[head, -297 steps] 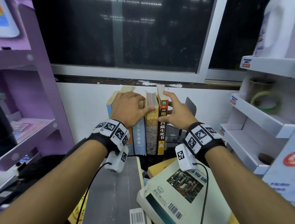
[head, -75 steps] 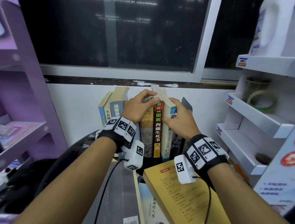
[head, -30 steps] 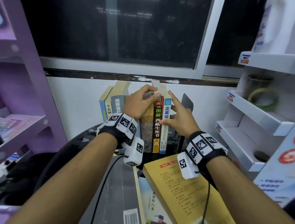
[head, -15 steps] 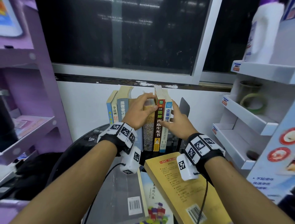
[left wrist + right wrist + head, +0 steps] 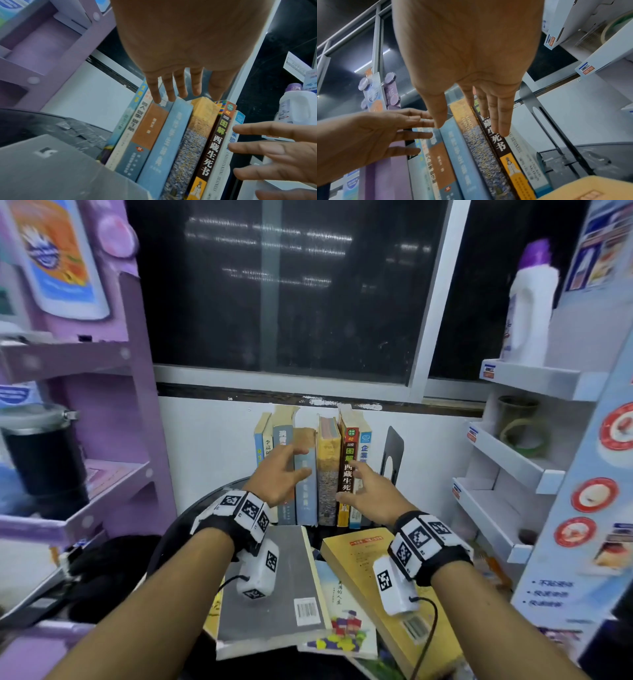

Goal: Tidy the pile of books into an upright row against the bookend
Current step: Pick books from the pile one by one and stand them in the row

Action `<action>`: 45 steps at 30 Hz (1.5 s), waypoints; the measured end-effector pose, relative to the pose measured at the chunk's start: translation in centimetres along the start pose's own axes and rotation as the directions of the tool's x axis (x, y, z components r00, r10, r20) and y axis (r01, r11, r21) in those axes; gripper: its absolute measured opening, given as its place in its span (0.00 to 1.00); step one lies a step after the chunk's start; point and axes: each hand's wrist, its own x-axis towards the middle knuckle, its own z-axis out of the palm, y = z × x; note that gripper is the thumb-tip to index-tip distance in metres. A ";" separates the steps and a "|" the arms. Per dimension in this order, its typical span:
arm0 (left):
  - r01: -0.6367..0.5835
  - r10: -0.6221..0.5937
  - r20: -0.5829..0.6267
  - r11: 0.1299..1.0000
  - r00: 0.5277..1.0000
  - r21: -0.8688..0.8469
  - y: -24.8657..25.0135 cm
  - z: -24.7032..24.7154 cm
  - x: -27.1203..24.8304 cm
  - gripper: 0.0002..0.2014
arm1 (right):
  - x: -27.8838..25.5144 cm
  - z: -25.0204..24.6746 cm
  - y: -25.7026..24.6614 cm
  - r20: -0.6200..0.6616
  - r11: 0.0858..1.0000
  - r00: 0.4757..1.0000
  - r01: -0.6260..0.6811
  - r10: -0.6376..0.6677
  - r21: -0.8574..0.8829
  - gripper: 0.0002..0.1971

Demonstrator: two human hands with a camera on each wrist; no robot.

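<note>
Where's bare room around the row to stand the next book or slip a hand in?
A narrow gap between the white-spined book and the bookend. Bare black tabletop left of the row, toward the purple shelf. Crowded in front: grey book and yellow book lie flat there.

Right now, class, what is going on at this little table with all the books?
A person is tidying books. Both hands, left and right, are open in front of an upright row of books that stands beside a black bookend. A grey book, a yellow book and others lie flat in front, not yet shelved.
</note>
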 end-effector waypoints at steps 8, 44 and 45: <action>0.318 -0.317 0.081 0.948 0.945 0.004 -2.5 -1.7 -3.9 0.23 | -0.3 3.5 -1.9 0.185 0.995 0.979 -0.081 0.089 -0.050 0.38; 0.577 -0.633 0.140 0.761 0.762 0.296 -7.9 -1.6 -6.4 0.38 | 1.6 10.7 -3.0 0.315 0.903 0.854 -0.341 0.413 -0.260 0.34; 0.577 -0.625 0.134 0.769 0.769 0.275 -7.8 -1.8 -6.3 0.37 | 1.6 10.6 -3.1 0.318 0.905 0.854 -0.346 0.413 -0.246 0.35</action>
